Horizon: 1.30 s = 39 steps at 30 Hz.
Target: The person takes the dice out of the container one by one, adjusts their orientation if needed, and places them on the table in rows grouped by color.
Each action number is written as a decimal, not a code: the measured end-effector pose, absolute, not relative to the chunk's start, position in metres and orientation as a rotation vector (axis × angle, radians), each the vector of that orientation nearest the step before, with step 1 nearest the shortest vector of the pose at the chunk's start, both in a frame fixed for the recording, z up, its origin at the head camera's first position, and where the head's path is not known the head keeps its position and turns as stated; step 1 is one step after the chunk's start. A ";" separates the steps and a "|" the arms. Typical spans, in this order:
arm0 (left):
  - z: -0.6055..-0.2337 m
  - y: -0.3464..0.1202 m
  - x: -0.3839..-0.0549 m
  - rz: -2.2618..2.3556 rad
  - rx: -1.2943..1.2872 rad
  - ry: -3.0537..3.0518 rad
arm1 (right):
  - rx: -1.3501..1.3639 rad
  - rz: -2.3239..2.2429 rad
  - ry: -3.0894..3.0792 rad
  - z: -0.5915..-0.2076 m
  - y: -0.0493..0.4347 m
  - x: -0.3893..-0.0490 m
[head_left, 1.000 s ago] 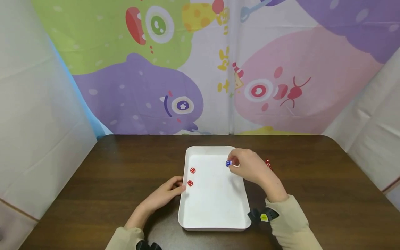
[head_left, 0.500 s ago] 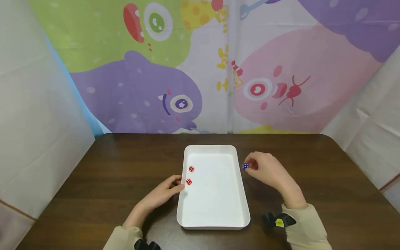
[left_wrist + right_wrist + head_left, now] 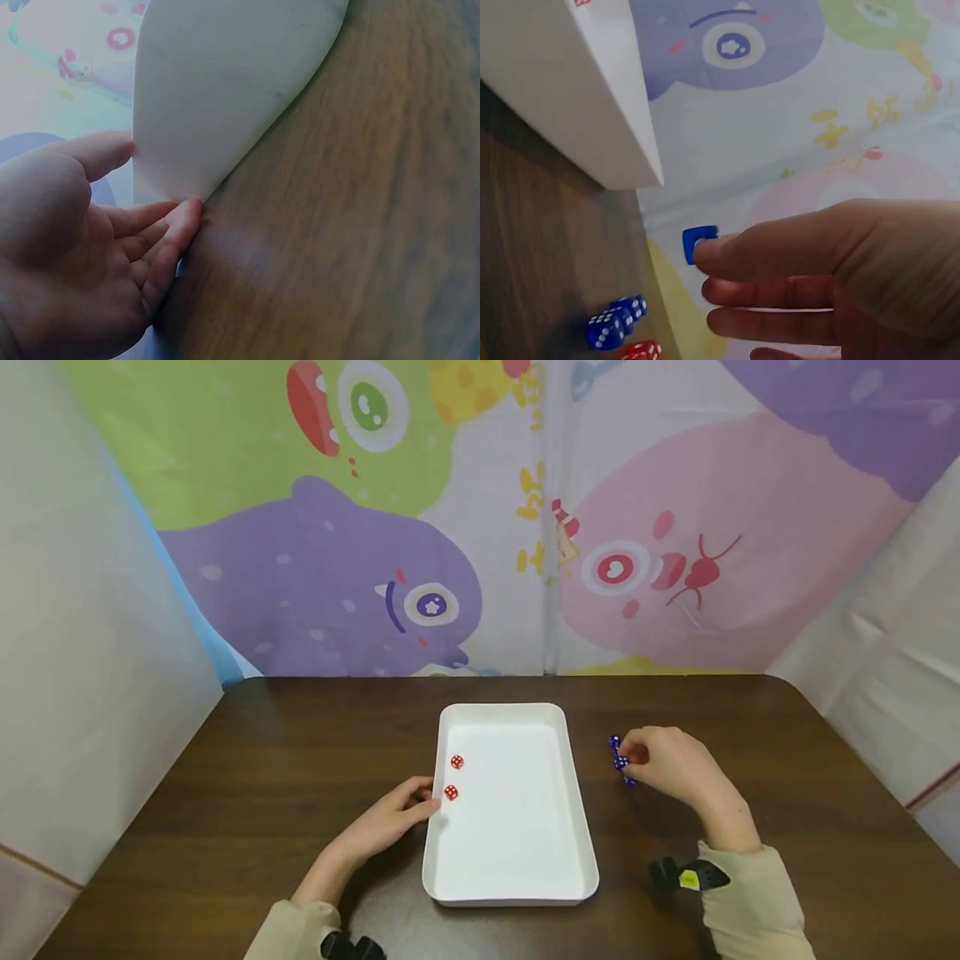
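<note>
My right hand [image 3: 678,768] is right of the tray and pinches a blue die [image 3: 699,244] between thumb and fingers. In the right wrist view, more blue dice [image 3: 606,330] rest on the table below it, with red dice [image 3: 641,351] beside them, partly cut off by the frame. My left hand [image 3: 386,821] holds the left side of a white rectangular tray [image 3: 517,893]. Its thumb is at the rim and its fingers touch the base of the outer wall [image 3: 217,97]. Two red dice lie inside the tray near its left wall, an upper one [image 3: 457,762] and a lower one [image 3: 451,792].
The tray stands on a dark brown wooden table [image 3: 300,735]. A cartoon-printed curtain [image 3: 510,610] hangs behind the table's far edge, and pale cloth panels [image 3: 97,610] flank it. Both wrists carry black straps [image 3: 690,875].
My right hand has moved from over the tray's right part, rightward past its edge, with the blue die. More blue dice now show beside it. The left hand stays at the tray.
</note>
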<state>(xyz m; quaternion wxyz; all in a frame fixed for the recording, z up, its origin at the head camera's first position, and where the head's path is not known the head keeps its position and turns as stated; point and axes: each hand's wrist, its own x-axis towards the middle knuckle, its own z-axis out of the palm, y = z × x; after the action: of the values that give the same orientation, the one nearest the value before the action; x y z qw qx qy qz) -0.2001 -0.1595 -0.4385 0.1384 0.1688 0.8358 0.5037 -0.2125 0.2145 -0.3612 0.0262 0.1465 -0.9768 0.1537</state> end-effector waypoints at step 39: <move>-0.438 -0.160 -0.200 1.456 0.470 2.417 | 0.184 0.502 -3.360 -0.393 0.231 -0.222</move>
<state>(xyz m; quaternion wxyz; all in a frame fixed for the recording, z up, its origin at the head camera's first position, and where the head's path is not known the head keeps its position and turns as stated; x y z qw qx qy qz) -0.1998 -0.1595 -0.4377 0.1399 0.1627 0.8367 0.5038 -0.2215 0.2309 -0.3925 -0.1302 0.0536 -0.9792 0.1464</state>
